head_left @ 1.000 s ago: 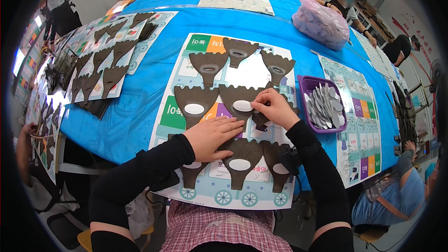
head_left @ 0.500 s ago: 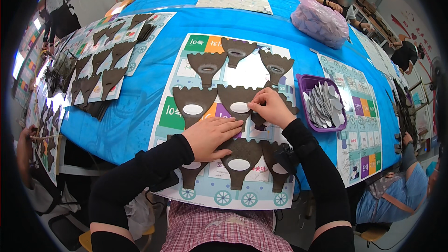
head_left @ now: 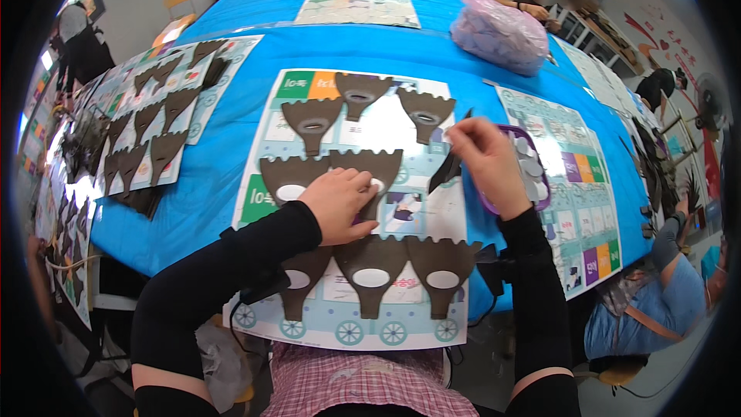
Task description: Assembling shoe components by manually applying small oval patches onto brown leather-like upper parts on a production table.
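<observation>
A printed paper sheet (head_left: 441,220) lies on the blue table in front of me, covered with several dark brown fan-shaped cut-outs with toothed top edges, most showing a white oval. My left hand (head_left: 340,202) presses flat on a cut-out of the middle row (head_left: 382,164). My right hand (head_left: 485,161) is raised over the sheet's right edge, fingers pinched on a dark brown cut-out (head_left: 444,174) that hangs tilted below the fingertips. Just right of that hand sits a purple tray (head_left: 545,185) of silvery oval pieces, partly hidden by the hand.
A pink bag (head_left: 498,31) of pieces sits at the far right of the blue table (head_left: 208,185). More sheets with brown cut-outs (head_left: 154,127) lie to the left, printed sheets to the right (head_left: 590,208) and far end (head_left: 359,4). Other people sit around the table.
My right hand has lifted off the middle row and moved right and up toward the purple tray, with a brown cut-out now hanging from it. My left hand has stayed put.
</observation>
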The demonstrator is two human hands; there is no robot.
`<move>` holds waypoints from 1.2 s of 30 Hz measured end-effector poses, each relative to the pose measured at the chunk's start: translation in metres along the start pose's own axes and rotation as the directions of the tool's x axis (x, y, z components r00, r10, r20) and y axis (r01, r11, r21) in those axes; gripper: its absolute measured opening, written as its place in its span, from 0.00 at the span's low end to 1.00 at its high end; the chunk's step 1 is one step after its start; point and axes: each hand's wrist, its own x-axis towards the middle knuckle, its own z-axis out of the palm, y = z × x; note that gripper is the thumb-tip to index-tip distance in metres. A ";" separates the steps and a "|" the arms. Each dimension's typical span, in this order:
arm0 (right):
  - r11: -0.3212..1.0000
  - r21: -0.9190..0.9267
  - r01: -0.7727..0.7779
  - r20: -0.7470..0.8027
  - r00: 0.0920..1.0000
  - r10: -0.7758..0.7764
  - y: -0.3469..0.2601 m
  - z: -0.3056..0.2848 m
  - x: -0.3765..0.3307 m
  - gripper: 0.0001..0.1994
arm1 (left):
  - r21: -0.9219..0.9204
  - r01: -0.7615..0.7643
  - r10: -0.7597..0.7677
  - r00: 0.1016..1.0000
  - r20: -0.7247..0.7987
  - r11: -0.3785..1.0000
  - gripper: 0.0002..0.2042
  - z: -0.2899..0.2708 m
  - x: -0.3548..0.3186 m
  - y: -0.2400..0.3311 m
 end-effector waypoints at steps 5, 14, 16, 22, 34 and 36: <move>0.984 0.162 -0.074 0.095 0.994 0.059 -0.008 -0.051 -0.004 0.10 | 0.054 -0.017 0.019 0.999 -0.034 0.998 0.26 0.002 0.004 -0.001; 0.926 0.368 -0.088 0.176 0.984 0.024 -0.009 -0.055 0.006 0.12 | 0.077 0.069 -0.075 0.994 0.084 0.995 0.25 -0.009 0.023 0.008; 0.929 0.362 -0.071 0.154 0.988 0.015 -0.010 -0.071 0.005 0.11 | -0.005 0.209 -0.207 0.973 0.104 0.978 0.23 -0.014 0.039 0.014; 0.794 -0.601 0.085 -0.026 0.992 -0.126 0.027 -0.107 -0.023 0.07 | -0.551 0.388 -0.358 0.919 0.166 0.739 0.15 0.003 0.085 0.004; 0.329 -0.932 0.153 0.010 0.917 -0.398 0.046 -0.093 -0.035 0.07 | -0.357 -0.021 0.002 0.999 -0.053 0.934 0.11 0.012 0.035 0.067; 0.335 -0.929 0.158 0.010 0.915 -0.403 0.040 -0.088 -0.034 0.08 | -0.450 -0.074 0.072 0.997 -0.020 0.890 0.17 0.022 0.035 0.070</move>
